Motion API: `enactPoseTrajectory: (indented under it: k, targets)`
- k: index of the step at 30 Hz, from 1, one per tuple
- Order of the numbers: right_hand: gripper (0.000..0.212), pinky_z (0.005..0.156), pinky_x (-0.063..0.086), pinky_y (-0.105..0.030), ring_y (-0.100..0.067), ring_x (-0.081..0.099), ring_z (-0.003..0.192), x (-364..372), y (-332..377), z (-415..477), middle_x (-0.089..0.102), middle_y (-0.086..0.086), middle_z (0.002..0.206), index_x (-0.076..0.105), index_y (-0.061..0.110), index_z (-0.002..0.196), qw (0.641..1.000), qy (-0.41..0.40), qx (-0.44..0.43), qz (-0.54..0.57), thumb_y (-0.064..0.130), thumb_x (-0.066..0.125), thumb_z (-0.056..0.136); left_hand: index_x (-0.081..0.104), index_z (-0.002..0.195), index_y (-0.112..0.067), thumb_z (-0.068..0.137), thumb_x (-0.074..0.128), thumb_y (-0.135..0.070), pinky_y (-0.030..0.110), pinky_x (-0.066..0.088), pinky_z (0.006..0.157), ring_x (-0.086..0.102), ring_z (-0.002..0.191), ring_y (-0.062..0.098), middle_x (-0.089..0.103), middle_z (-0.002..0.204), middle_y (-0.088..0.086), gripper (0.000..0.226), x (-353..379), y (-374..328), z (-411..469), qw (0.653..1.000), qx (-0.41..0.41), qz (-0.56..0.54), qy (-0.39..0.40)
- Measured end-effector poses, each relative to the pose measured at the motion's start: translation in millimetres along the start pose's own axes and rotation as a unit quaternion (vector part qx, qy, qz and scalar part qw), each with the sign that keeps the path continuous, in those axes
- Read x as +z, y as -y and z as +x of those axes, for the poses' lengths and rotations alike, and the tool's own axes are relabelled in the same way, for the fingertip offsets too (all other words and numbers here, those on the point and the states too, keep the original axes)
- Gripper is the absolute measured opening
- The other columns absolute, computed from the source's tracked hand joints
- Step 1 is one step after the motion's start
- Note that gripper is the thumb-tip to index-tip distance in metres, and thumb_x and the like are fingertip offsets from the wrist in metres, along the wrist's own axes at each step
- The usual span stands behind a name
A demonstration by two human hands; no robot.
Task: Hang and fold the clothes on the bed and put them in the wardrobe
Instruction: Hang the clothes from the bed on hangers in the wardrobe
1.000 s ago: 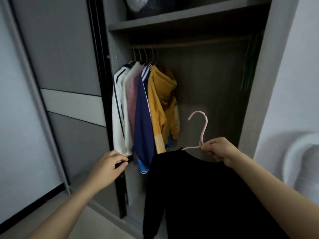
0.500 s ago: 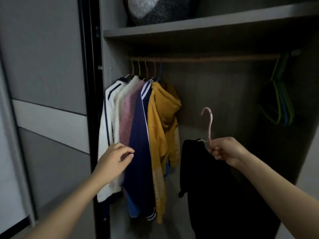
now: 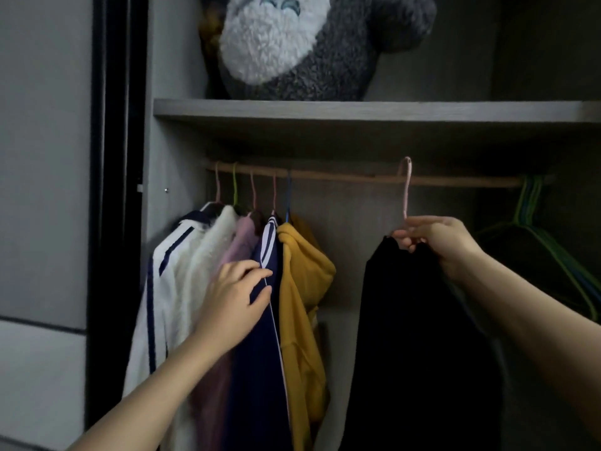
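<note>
The wardrobe stands open, and the black garment hangs inside it on a pink hanger, well to the right of the clothes already hung. The right hand grips this hanger at its neck, just under the hook. The hook's top reaches above the rail; I cannot tell if it already sits on it. The left hand lies on the hung clothes, its fingers and thumb curled on the front edge of the navy jacket, as it seems pinching it.

To do this step well, I think the right hand should bring the hook fully over the rail and lower it until the rail carries the weight, and only then let go. The left hand can hold the hung clothes to the left, so that the sleeves do not catch. Afterwards the garment may be slid beside the yellow hoodie.

The rail is a thin bar under a shelf. On the shelf sits a grey and white plush toy. At the right end of the rail hang spare hangers, green and blue. Left of the wardrobe is a grey door. The light inside is dim.
</note>
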State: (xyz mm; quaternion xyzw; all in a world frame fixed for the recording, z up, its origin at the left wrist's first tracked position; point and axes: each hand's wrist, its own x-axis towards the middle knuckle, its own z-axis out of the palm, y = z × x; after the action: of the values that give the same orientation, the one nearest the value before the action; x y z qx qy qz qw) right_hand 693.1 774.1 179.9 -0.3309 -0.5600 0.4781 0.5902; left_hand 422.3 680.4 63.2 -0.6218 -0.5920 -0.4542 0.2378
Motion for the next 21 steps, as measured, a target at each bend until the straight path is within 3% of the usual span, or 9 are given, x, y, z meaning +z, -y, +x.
enactPoseTrajectory:
  k: [3,9,12,21]
  targets:
    - [0.024,0.042,0.049,-0.017,-0.012,0.057,0.044,16,12,19,0.062,-0.021,0.081,0.056,-0.001,0.102,1.0,-0.009,-0.018,-0.02,-0.017,0.049,0.085,0.062,0.121,-0.017,0.09,0.059,-0.023,0.04,0.034,0.102,0.04,0.125,0.023,0.052,0.13,0.002,0.032,11,7,18,1.0,0.01,0.027,0.01]
    - [0.021,0.041,0.046,-0.019,-0.015,0.057,0.048,44,3,65,0.063,-0.024,0.088,0.059,0.002,0.092,0.995,-0.019,-0.033,-0.088,-0.015,0.049,0.084,0.049,0.134,-0.026,0.094,0.048,-0.033,0.032,0.022,0.107,0.026,0.134,0.015,0.039,0.143,-0.003,0.041,24,12,56,0.998,0.024,0.051,0.03]
    - [0.022,0.041,0.046,-0.019,-0.017,0.057,0.054,56,-4,86,0.064,-0.023,0.09,0.059,0.002,0.098,0.99,-0.018,-0.036,-0.132,-0.012,0.05,0.085,0.041,0.139,-0.029,0.095,0.043,-0.039,0.028,0.02,0.108,0.021,0.136,0.012,0.033,0.147,-0.006,0.045,30,20,67,0.995,0.023,0.077,0.061]
    - [0.02,0.036,0.042,-0.015,-0.01,0.055,0.043,98,-11,138,0.064,-0.02,0.089,0.061,-0.003,0.098,0.971,0.007,-0.089,-0.22,-0.008,0.042,0.091,0.036,0.141,-0.034,0.095,0.041,-0.043,0.027,0.017,0.11,0.017,0.137,0.006,0.029,0.148,-0.011,0.047,33,40,75,0.991,0.047,0.086,0.094]
